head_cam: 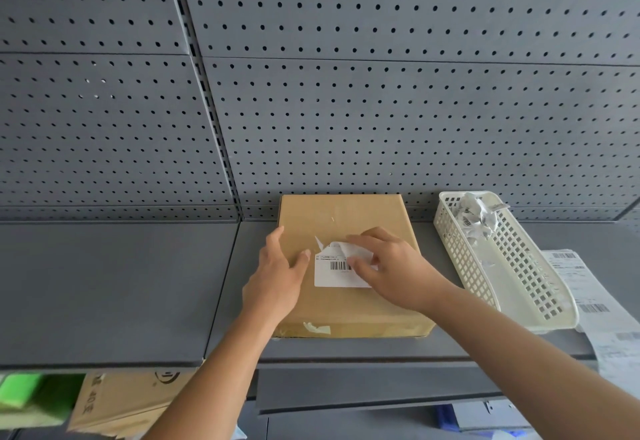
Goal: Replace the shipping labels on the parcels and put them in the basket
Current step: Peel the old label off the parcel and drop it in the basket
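Observation:
A flat brown cardboard parcel lies on the grey shelf against the pegboard. A white shipping label with a barcode is stuck on its top; the label's upper right part is lifted and crumpled. My right hand pinches that lifted part between thumb and fingers. My left hand rests flat on the parcel's left side, thumb touching the label's left edge, fingers apart. A white plastic basket stands to the right of the parcel, with crumpled label scraps at its far end.
Sheets of printed labels lie on the shelf to the right of the basket, partly under it. A grey pegboard wall backs the shelf. Below the shelf's front edge sit a cardboard box and green items.

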Action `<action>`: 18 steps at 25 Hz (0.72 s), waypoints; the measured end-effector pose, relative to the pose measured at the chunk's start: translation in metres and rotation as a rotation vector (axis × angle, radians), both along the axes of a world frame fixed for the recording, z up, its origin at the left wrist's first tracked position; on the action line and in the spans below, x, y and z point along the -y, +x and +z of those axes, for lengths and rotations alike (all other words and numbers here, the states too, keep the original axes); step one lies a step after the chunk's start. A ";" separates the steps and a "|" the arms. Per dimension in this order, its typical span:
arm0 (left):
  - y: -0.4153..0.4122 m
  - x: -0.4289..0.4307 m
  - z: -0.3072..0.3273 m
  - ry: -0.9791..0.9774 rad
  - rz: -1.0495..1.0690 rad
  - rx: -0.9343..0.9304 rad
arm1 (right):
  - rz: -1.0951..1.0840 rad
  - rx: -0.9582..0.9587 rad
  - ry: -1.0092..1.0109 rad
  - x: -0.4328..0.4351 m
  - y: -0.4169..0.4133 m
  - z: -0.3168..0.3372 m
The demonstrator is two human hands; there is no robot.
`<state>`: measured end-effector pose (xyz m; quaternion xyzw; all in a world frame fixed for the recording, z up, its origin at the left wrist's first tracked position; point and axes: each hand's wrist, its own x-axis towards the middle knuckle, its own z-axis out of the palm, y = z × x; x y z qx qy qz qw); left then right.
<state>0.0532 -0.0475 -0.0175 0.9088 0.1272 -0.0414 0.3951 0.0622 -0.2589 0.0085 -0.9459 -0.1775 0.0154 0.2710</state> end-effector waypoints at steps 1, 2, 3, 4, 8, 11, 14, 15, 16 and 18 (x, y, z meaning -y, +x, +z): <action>0.000 0.000 0.000 0.000 -0.001 0.003 | -0.024 -0.023 0.043 -0.001 0.005 0.001; 0.000 0.000 0.000 0.000 0.000 0.005 | -0.042 -0.041 0.054 -0.003 0.010 0.002; 0.000 0.000 -0.001 0.001 0.002 0.008 | -0.044 -0.053 0.023 -0.004 0.015 0.003; 0.000 0.000 -0.001 0.001 0.005 0.008 | -0.035 -0.061 -0.032 -0.005 0.018 0.004; 0.000 0.000 0.000 -0.002 0.009 0.000 | -0.036 0.028 -0.213 -0.010 0.019 0.005; -0.001 0.000 0.000 -0.009 0.006 0.003 | -0.033 0.209 -0.236 -0.010 0.013 -0.001; 0.000 -0.001 -0.001 -0.014 0.008 -0.003 | -0.027 0.323 -0.169 -0.007 0.000 -0.007; 0.000 -0.001 -0.001 -0.008 0.008 -0.005 | -0.011 0.343 -0.156 -0.007 -0.006 -0.008; 0.000 -0.001 -0.001 -0.002 0.005 -0.003 | 0.008 0.357 -0.137 -0.005 -0.013 -0.008; 0.000 -0.001 -0.002 -0.004 -0.002 0.003 | 0.041 0.374 -0.071 0.000 -0.026 -0.008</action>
